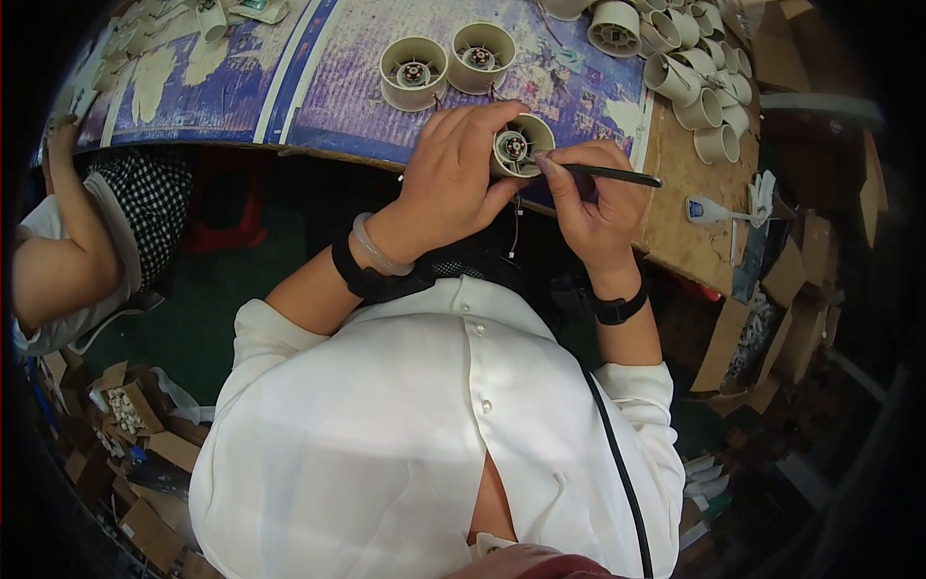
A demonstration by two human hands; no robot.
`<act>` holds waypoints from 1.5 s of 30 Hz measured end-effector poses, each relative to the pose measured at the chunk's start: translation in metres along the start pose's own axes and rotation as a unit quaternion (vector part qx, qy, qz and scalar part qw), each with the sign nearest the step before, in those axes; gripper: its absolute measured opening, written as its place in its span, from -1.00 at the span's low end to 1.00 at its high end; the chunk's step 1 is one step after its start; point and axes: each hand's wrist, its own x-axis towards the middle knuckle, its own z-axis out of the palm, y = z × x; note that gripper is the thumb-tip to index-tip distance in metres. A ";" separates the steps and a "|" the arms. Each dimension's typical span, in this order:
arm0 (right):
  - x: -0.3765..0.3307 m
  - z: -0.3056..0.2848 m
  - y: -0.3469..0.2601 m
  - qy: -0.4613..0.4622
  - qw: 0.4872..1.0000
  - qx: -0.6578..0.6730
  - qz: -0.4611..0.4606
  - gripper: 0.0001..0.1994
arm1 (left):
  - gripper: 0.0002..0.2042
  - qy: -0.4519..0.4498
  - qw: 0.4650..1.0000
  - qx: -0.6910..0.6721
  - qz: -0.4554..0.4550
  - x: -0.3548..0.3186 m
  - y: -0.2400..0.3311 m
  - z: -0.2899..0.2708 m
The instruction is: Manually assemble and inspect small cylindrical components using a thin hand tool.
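At the table's near edge, my left hand (447, 172) is wrapped round a cream plastic cylinder housing (541, 128) with a small round motor (511, 148) inside. The housing's open end faces up, and thin wires (517, 224) with a white connector hang below it. My right hand (600, 207) pinches a slim black tool (617, 175), possibly tweezers, held nearly level. The tool's tip is at the housing's right rim, partly hidden by my fingers. Just beyond my left hand stand two similar housings, one at the left (413, 75) and one at the right (482, 60), each with a motor inside.
Many empty-looking cream cylinders (696, 77) are heaped at the table's far right. A white-handled brush-like tool (719, 209) lies near the right edge. Cardboard boxes (786, 275) stand right of the table. Another person's arm (69, 222) shows at the left, beside a red stool (227, 217).
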 end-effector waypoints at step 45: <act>0.121 0.001 0.081 -0.113 0.925 -0.359 0.057 -0.81 | -0.38 0.068 0.979 0.191 -0.032 0.004 -0.004 -0.035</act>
